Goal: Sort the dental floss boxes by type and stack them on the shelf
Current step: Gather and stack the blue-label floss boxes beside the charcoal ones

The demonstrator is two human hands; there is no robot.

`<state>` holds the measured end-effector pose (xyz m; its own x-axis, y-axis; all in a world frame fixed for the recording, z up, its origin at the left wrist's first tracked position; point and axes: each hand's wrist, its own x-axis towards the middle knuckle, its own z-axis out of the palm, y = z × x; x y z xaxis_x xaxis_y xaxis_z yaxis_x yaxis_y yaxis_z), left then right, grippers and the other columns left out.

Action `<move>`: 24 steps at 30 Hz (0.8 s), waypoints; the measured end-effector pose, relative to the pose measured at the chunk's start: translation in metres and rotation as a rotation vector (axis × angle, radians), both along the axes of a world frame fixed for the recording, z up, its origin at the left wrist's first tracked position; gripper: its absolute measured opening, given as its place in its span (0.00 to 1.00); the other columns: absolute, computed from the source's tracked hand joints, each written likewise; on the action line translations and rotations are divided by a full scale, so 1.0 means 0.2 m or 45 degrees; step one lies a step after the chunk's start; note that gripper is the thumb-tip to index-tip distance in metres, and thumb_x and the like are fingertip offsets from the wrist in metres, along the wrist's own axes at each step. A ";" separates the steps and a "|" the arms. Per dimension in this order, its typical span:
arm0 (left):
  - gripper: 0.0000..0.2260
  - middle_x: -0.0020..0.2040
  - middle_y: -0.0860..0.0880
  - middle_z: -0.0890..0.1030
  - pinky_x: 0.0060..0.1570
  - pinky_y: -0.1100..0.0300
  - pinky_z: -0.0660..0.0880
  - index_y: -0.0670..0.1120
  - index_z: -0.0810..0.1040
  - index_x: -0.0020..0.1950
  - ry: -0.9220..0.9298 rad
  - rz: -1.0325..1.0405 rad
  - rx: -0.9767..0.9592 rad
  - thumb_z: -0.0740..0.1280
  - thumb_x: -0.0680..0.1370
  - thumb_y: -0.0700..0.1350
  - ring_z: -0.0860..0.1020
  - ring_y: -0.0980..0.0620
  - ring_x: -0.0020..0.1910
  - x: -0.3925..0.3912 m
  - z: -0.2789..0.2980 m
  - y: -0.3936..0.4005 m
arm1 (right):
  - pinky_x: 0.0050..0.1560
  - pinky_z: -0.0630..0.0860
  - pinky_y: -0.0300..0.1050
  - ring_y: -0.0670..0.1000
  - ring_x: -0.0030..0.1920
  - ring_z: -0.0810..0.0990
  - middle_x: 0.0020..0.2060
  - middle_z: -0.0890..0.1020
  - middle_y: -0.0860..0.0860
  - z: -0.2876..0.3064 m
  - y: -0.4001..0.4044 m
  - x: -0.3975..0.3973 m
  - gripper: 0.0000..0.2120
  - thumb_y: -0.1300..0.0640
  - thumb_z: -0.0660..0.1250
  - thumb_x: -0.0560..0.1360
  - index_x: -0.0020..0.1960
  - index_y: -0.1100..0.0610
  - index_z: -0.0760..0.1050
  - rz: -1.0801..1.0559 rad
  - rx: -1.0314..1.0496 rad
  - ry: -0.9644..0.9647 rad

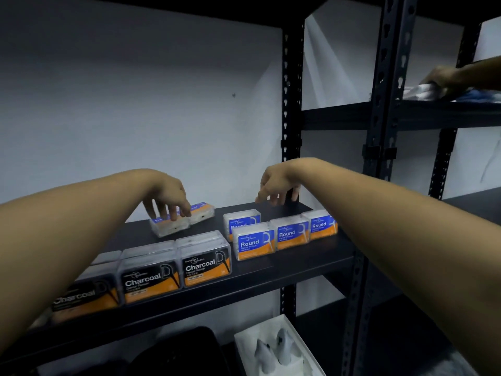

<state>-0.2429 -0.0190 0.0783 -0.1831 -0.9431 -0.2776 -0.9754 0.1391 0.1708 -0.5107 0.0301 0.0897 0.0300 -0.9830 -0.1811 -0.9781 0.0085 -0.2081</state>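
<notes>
On the dark shelf (303, 263), black-and-orange Charcoal floss boxes (205, 263) stand in a front row at the left. Blue-and-orange Round floss boxes (253, 244) stand upright to their right. Two more blue Round boxes (169, 226) lie flat at the back left. My left hand (168, 198) rests its fingertips on these flat boxes, fingers curled down over the nearer one. My right hand (276, 185) hovers above the back of the shelf behind the upright Round boxes, fingers apart and holding nothing.
A black perforated upright (291, 104) stands just behind my right hand. Another person's hand (447, 80) touches white and blue items on the higher shelf at the right. Below, a white tray (273, 348) holds pale objects beside a dark bag (187, 351).
</notes>
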 end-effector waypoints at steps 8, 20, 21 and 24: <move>0.09 0.42 0.48 0.84 0.41 0.57 0.78 0.46 0.82 0.47 -0.050 0.170 0.060 0.72 0.76 0.51 0.77 0.49 0.33 0.27 -0.06 -0.08 | 0.57 0.82 0.58 0.54 0.51 0.86 0.48 0.86 0.51 0.08 -0.10 0.30 0.13 0.46 0.70 0.78 0.56 0.54 0.81 0.092 0.000 0.053; 0.12 0.47 0.47 0.85 0.44 0.54 0.81 0.44 0.81 0.50 0.155 0.150 -0.158 0.74 0.75 0.52 0.83 0.48 0.42 0.42 -0.05 -0.15 | 0.56 0.83 0.57 0.52 0.51 0.86 0.48 0.86 0.50 0.04 -0.35 0.59 0.14 0.48 0.72 0.77 0.57 0.55 0.79 0.245 -0.064 0.118; 0.14 0.48 0.47 0.85 0.45 0.53 0.82 0.44 0.81 0.51 0.176 0.144 -0.179 0.75 0.74 0.52 0.83 0.48 0.43 0.42 -0.05 -0.16 | 0.55 0.83 0.57 0.51 0.50 0.85 0.48 0.86 0.50 0.03 -0.37 0.61 0.14 0.48 0.73 0.77 0.58 0.54 0.79 0.269 -0.090 0.134; 0.20 0.49 0.48 0.82 0.46 0.52 0.83 0.43 0.81 0.54 0.184 0.132 -0.188 0.78 0.71 0.55 0.83 0.48 0.46 0.42 -0.09 -0.21 | 0.51 0.83 0.52 0.51 0.51 0.82 0.51 0.82 0.48 0.00 -0.45 0.69 0.16 0.49 0.74 0.75 0.61 0.52 0.80 0.349 -0.188 0.209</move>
